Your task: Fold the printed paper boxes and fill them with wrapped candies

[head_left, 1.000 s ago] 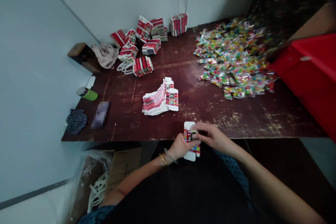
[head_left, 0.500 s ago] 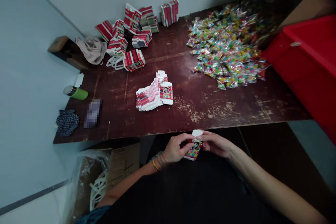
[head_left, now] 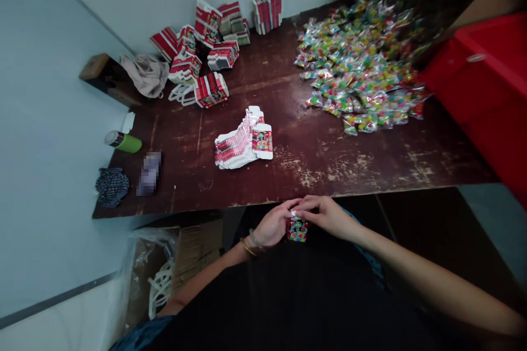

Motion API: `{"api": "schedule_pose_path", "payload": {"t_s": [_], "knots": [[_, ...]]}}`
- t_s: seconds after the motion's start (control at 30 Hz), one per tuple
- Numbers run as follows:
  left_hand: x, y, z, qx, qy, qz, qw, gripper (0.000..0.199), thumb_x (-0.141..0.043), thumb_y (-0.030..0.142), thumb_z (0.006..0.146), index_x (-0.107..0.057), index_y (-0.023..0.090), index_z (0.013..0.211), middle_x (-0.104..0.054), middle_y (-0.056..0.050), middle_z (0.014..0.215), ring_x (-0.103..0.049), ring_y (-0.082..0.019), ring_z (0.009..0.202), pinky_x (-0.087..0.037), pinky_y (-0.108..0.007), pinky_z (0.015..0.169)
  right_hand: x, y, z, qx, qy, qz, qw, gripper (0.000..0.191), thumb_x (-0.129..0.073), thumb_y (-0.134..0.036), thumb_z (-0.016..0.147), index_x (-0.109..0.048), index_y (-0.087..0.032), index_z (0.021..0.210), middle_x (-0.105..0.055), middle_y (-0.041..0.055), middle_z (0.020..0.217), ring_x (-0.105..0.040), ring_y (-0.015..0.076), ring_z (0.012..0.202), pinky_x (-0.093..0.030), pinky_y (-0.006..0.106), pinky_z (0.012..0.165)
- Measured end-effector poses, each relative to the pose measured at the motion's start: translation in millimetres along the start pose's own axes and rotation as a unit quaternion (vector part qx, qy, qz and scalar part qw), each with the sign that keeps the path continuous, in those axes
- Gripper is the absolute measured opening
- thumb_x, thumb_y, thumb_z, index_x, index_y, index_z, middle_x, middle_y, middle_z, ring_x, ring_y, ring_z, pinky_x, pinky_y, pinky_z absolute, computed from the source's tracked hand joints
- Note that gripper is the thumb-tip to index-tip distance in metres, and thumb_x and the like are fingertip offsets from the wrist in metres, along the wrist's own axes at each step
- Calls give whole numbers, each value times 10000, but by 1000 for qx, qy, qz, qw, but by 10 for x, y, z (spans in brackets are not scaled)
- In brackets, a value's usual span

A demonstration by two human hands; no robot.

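Note:
A small printed red candy box [head_left: 297,230] is held upright in front of my body, below the table's front edge. My left hand [head_left: 273,225] grips its left side, fingers reaching over the top. My right hand [head_left: 325,216] pinches the white flap at the top of the box, thumb and fingers meeting the left fingers there. Both hands are closed on the box, and its back is hidden. On the table beyond lies a fanned stack of flat candy boxes [head_left: 239,147], the end one showing its printed face.
Many clear candy bags [head_left: 362,74] cover the table's right rear, beside a red bin [head_left: 477,82]. Banded bundles of flat boxes [head_left: 211,90] stand at the back. A green bottle [head_left: 128,143], a checked cloth [head_left: 112,186] and a blurred item [head_left: 149,174] lie left. An open carton [head_left: 197,241] is below.
The box's white top flap, which stood up before, is now folded down under my fingers. My hands have drawn closer together over the box top. The view has shifted slightly.

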State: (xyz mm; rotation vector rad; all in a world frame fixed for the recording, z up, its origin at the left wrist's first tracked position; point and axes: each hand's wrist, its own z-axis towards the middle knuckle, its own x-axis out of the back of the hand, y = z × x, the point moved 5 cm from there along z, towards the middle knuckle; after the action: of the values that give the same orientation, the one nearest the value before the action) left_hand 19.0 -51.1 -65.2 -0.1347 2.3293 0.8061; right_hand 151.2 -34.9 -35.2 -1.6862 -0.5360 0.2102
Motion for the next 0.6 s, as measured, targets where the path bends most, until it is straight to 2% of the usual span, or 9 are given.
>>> {"api": "schedule_pose_path", "payload": {"t_s": [0.07,0.17,0.3,0.37,0.4,0.43,0.5,0.57,0.6], "knots": [[53,-15,-25,-10,-6,30,999,571,-638,149,641,-611,162,1211,-667,-83,1136,-594,-186,1012,-411,-293,904,-6,48,-21,12,7,-24,1000,246,-583,-375,909,-764,-216,961,-690,55,905,-645,188,847,-506,315,782],[126,-24,-69,-14,-13,107,994,697,-704,140,673,-518,200,1342,-662,-80,1170,-611,-166,978,-417,-286,888,-108,1,-165,86,-2,-88,992,278,-513,-319,949,-707,-243,1132,-649,72,1009,-619,190,937,-503,329,838],[78,46,-93,-28,-57,175,983,731,-700,179,723,-444,216,1408,-649,-99,1183,-611,-187,1024,-421,-327,936,-134,-46,-270,134,-48,-156,978,369,-502,-269,951,-580,-279,1311,-595,83,1130,-581,192,1041,-498,340,899],[23,167,-86,-54,-52,239,968,753,-685,162,719,-425,233,1422,-655,-77,1122,-612,-175,987,-432,-314,914,119,-18,-125,153,-57,-185,969,320,-528,-294,940,-631,-297,1243,-598,69,1137,-578,196,1051,-497,346,911],[-7,247,-85,-66,-50,289,954,742,-676,146,712,-444,236,1411,-657,-62,1081,-612,-165,950,-439,-300,890,359,5,0,160,-16,-210,964,283,-533,-311,937,-666,-293,1187,-601,68,1136,-575,207,1056,-492,361,921],[-37,334,-90,-76,-52,349,933,705,-664,126,702,-492,232,1377,-657,-50,1047,-609,-158,916,-442,-285,866,655,32,137,161,56,-243,955,261,-532,-327,937,-689,-284,1140,-602,72,1143,-566,225,1071,-478,389,940],[-73,506,-122,-82,-77,471,875,582,-646,88,671,-625,212,1240,-659,-36,1003,-600,-153,871,-441,-259,824,1269,90,348,137,241,-320,906,268,-518,-346,938,-694,-254,1119,-593,99,1191,-523,280,1133,-412,469,1006],[-36,658,-180,-73,-105,551,825,469,-657,80,641,-702,202,1091,-670,-26,968,-599,-155,841,-443,-242,778,1584,171,444,105,321,-385,859,319,-528,-358,929,-654,-215,1184,-570,131,1275,-464,333,1210,-326,546,1057],[12,724,-211,-68,-112,571,810,411,-676,88,628,-720,197,1022,-674,-20,939,-598,-152,820,-444,-233,752,1590,220,446,96,323,-408,849,348,-537,-362,924,-631,-195,1215,-565,144,1299,-445,349,1235,-296,575,1067]]}}
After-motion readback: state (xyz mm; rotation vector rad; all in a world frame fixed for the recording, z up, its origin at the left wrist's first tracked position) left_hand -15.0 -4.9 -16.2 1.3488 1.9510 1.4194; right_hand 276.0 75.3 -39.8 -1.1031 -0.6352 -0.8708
